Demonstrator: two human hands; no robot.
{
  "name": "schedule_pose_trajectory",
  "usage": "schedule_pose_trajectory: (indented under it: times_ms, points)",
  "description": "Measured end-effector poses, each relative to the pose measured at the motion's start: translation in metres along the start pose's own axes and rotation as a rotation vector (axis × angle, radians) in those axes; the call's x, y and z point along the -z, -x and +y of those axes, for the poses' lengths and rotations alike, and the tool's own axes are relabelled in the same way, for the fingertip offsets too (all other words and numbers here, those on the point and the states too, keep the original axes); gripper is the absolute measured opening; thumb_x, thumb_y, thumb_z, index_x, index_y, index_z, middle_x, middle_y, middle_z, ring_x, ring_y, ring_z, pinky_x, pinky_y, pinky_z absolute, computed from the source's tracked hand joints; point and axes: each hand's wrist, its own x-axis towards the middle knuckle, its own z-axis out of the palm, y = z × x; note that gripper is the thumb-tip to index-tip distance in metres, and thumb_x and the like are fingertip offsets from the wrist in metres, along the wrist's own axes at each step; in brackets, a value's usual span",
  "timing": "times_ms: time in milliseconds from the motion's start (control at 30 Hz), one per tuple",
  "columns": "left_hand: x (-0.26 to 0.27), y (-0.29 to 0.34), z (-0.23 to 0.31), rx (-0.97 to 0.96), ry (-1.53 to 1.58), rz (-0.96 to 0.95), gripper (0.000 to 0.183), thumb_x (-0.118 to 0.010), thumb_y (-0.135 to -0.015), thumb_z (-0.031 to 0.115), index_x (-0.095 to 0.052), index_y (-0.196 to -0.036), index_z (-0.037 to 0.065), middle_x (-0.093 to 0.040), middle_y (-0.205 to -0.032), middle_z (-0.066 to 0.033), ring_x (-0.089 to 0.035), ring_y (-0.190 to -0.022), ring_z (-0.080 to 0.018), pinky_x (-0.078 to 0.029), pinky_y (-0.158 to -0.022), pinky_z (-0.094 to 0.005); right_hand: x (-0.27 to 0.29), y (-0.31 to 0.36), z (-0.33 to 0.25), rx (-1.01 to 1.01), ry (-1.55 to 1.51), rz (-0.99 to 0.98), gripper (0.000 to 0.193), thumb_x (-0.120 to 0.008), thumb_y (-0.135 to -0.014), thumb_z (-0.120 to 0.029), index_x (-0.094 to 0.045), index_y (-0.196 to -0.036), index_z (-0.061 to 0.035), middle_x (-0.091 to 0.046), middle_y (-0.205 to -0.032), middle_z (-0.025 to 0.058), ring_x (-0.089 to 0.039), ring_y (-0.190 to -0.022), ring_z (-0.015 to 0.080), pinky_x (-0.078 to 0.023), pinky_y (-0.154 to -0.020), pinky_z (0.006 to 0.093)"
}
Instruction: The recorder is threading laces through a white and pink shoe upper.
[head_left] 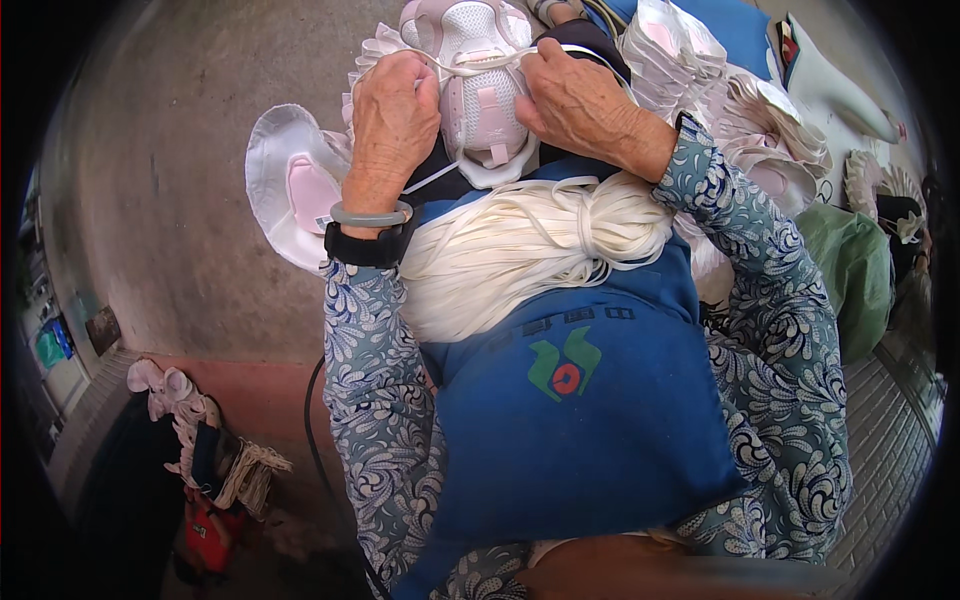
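Observation:
A white mesh shoe upper with pale pink panels (487, 105) lies over my knees at the top of the view. Across its throat runs a white shoelace (468, 70), drawn out to both sides. At the left of the upper, my left hand (397, 112) is closed on one part of the lace, fingertips mostly hidden. My right hand (578, 105) pinches the lace on the other side, its knuckles close to the mesh. A thick bundle of loose white laces (510, 240), tied near its right end, rests on my blue apron (600, 450).
Stacked white and pink uppers (740, 110) are piled at the right. Another white upper with a pink inside (290, 185) is by my left wrist. Farther right sits a green plastic bag (850, 265). At lower left, another person in red (208, 535) is near more uppers (185, 410).

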Motion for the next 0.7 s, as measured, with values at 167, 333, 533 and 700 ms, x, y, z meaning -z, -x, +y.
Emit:
schedule_pose_trajectory:
  times_ms: [167, 333, 533, 700]
  points:
    - [0.001, -0.008, -0.001, 0.033, -0.066, -0.061, 0.021, -0.054, -0.086, 0.019, -0.061, -0.091, 0.0, -0.061, -0.099, -0.0159, -0.059, -0.089, -0.0303, -0.045, -0.081, -0.0361, -0.017, -0.009, 0.011, 0.073, -0.063, 0.007, 0.023, -0.055, -0.08, -0.013, -0.055, -0.09, 0.0076, -0.053, -0.086, 0.0188, -0.061, -0.076, 0.0321, -0.053, -0.063, 0.0347]
    - [-0.004, -0.005, -0.001, 0.282, 0.135, -0.099, 0.023, -0.056, -0.086, 0.024, -0.063, -0.093, 0.003, -0.061, -0.094, -0.0141, -0.059, -0.086, -0.0279, -0.045, -0.079, -0.0343, -0.021, -0.008, 0.015, 0.085, -0.221, 0.115, 0.025, -0.058, -0.078, -0.008, -0.054, -0.1, 0.0038, -0.055, -0.09, 0.0186, -0.061, -0.08, 0.0321, -0.052, -0.066, 0.037]
    - [-0.003, -0.008, -0.003, 0.147, 0.055, -0.096, 0.024, -0.058, -0.085, 0.025, -0.063, -0.092, 0.003, -0.062, -0.092, -0.012, -0.059, -0.084, -0.026, -0.045, -0.078, -0.0335, -0.005, 0.001, -0.001, 0.131, -0.058, 0.12, 0.023, -0.06, -0.08, -0.009, -0.054, -0.1, 0.0004, -0.056, -0.092, 0.0149, -0.063, -0.071, 0.0283, -0.052, -0.063, 0.0346]
    - [-0.003, -0.015, -0.003, 0.187, 0.156, -0.193, 0.024, -0.06, -0.084, 0.025, -0.063, -0.091, 0.002, -0.061, -0.094, -0.0122, -0.059, -0.084, -0.0259, -0.045, -0.078, -0.0336, 0.002, -0.006, -0.006, 0.216, 0.155, 0.173, 0.02, -0.061, -0.077, -0.01, -0.059, -0.095, -0.0019, -0.055, -0.088, 0.0122, -0.063, -0.073, 0.0242, -0.052, -0.059, 0.0336]
